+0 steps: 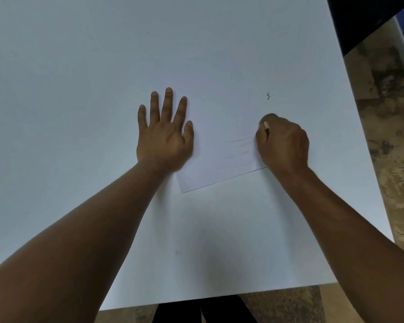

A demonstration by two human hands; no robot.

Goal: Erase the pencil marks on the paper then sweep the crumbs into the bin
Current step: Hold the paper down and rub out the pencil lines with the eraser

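At the near edge of the white tabletop (196,252) 2 bare forearms come in, one from the near left corner and one from the near right side. Under this edge a dark garment (203,311) of the person shows, and beside it a stained brown floor (383,141).

A little farther in, about the middle of the tabletop, lies the sheet of paper (210,145). It is white on white, so only its near edge and near left corner are clear. This near edge runs slanted, from the near left up toward the right side, so the sheet is turned a little against the tabletop edges. I cannot tell where its far edge ends, so its long axis is not sure.

The left hand (165,134) lies flat on the left part of the paper, fingers straight and spread, pointing to the far edge, and it grasps nothing.

The right hand (282,143) is curled on the right part of the paper and pinches a small pale eraser (265,125); only its tip shows between the fingers. Just left of this hand are faint pencil marks (240,150), thin strokes running nearly along the near edge of the paper.

Farther, toward the right side, a small dark squiggle (268,96) is seen.
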